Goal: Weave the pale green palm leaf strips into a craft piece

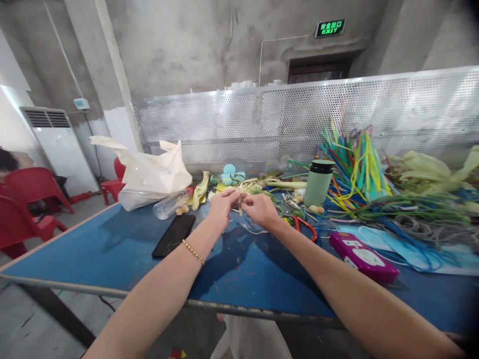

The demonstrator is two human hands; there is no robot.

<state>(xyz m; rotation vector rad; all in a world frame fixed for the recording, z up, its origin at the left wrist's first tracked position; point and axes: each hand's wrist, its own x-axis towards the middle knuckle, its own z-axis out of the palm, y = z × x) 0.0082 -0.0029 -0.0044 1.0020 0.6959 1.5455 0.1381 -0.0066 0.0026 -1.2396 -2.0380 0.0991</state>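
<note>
My left hand point(225, 203) and my right hand point(261, 208) meet over the middle of the blue table, fingers pinched together. Between the fingertips shows a small pale strip point(240, 203), which looks like dried corn husk; its full shape is hidden. Just behind the hands lies a pile of husks and green stalks point(286, 184). A yellowish husk piece point(201, 191) rests left of my left hand. Red-handled scissors point(307, 228) lie right of my right hand, partly hidden by stems. Small wooden balls point(182, 210) sit near a clear plastic bottle point(170, 204).
On the blue table point(93, 254) are a black phone point(174, 237), a white plastic bag point(153, 172), a green tumbler point(319, 183), a purple box point(362, 257), blue face masks point(404, 247) and bundled coloured strips point(359, 169). A perforated metal screen point(239, 129) stands behind. Red chairs point(35, 184) are at left.
</note>
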